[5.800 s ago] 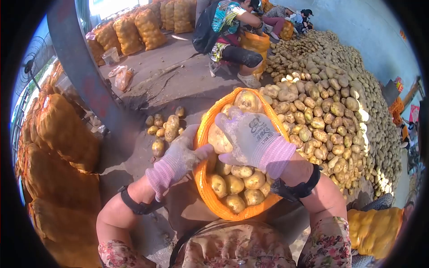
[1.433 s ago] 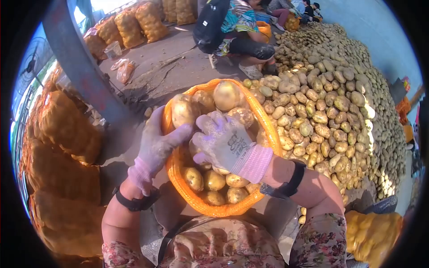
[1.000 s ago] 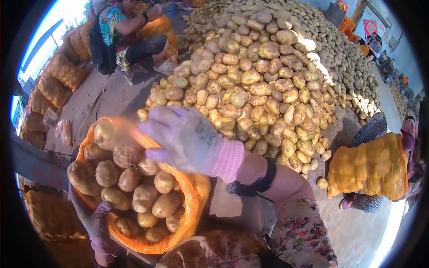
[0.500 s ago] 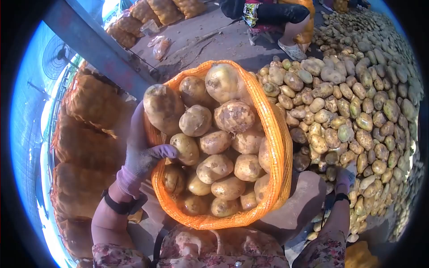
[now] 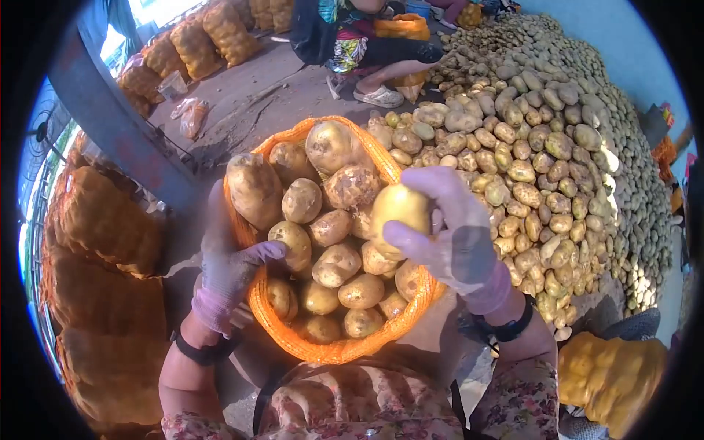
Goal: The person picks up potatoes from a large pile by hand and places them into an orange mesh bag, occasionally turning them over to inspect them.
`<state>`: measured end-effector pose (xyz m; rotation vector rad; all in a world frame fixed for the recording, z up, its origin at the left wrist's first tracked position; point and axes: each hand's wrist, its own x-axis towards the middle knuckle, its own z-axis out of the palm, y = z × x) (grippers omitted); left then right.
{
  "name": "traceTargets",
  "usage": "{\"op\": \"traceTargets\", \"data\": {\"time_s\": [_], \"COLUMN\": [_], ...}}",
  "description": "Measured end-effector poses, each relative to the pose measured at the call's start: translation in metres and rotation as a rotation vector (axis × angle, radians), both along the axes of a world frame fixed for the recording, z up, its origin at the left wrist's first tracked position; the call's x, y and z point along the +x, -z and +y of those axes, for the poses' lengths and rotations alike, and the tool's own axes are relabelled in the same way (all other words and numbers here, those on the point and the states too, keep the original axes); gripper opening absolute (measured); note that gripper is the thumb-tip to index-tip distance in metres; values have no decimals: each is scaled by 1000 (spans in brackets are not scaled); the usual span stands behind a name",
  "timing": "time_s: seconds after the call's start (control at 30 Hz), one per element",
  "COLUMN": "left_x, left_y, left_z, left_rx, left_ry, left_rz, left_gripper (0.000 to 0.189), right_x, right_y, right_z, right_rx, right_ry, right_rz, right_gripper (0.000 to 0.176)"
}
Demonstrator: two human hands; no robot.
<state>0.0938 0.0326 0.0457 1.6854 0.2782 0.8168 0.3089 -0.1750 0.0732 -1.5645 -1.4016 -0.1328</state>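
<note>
Our gloved left hand grips the orange mesh sack at its left rim. The thumb hooks over the edge and presses against the other fingers behind the netting. The sack stands upright against our lap, its mouth open and heaped with potatoes. Our gloved right hand is over the sack's right rim, fingers curled tight around a single pale potato, which sits just above those already inside. To the right of the sack a loose potato pile spreads across the floor. Filled net bags are stacked to the left of the sack, beside a slanting steel post. Beyond the sack, another person squats at the pile's edge.
</note>
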Motion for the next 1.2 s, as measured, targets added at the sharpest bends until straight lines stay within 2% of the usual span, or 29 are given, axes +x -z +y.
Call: {"op": "traceTargets", "data": {"time_s": [0.03,0.07,0.13,0.2,0.27,0.33,0.4,0.47,0.5,0.57,0.6,0.63,0.67,0.7,0.73,0.77,0.8,0.87,0.93,0.97,1.0,1.03,1.1,1.17,1.2], "left_x": [-2,-4,-3,-6,-9,-11,-10,-9,-12,-4,1,2,0,9,15,10,5,1,0,-6,-7,-11,-12,-16,-18], "left_y": [3,8,3,5,7,8,4,-2,2,-5,-6,-7,-9,-17,-25,-22,-19,-18,-18,-14,-13,-9,-8,-9,-9], "left_z": [0,1,-4,4,9,12,9,1,1,-11,-13,-14,-17,-29,-37,-31,-23,-17,-17,-10,-12,-9,-10,-11,-12], "left_rx": [12,21,-74,13,84,111,86,49,52,42,21,3,-11,-56,-70,-68,2,-47,-67,4,16,58,92,168,135], "left_ry": [-47,-75,-76,-74,-109,-108,-97,-140,-150,-189,-175,-171,-183,-218,-274,-236,-229,-177,-184,-185,-211,-244,-290,-331,-311], "left_rz": [15,33,15,51,120,127,127,151,147,149,146,145,143,137,188,157,182,149,140,170,181,221,279,359,350], "left_gripper": [110,109,109,110,111,112,114,115,116,117,117,117,117,117,117,118,121,122,123,123,125,125,124,118,116], "right_x": [-13,-23,-23,-25,-27,-28,-13,29,58,126,147,167,166,171,167,177,185,196,212,216,223,231,180,139,122], "right_y": [17,37,34,40,40,35,31,47,67,142,182,230,233,252,270,293,314,343,365,364,357,354,233,151,117], "right_z": [19,35,42,44,40,30,4,-35,-59,-117,-153,-187,-206,-218,-232,-234,-237,-256,-272,-273,-268,-260,-192,-134,-115], "right_rx": [-150,-169,-165,-176,-136,-101,-21,4,27,44,0,-72,-271,-207,-164,-399,-477,-333,32,184,224,151,65,137,108], "right_ry": [86,236,209,245,265,329,360,514,678,989,1194,1510,1720,1796,1586,1638,1620,1521,1311,1197,1077,1085,947,666,364], "right_rz": [-319,-595,-519,-517,-531,-525,-377,-233,-271,-213,54,-7,444,595,841,902,893,924,1108,1189,1240,1158,1185,1011,975], "right_gripper": [43,38,34,34,37,48,55,54,45,35,31,35,51,59,67,70,71,73,77,80,80,82,88,88,87]}}
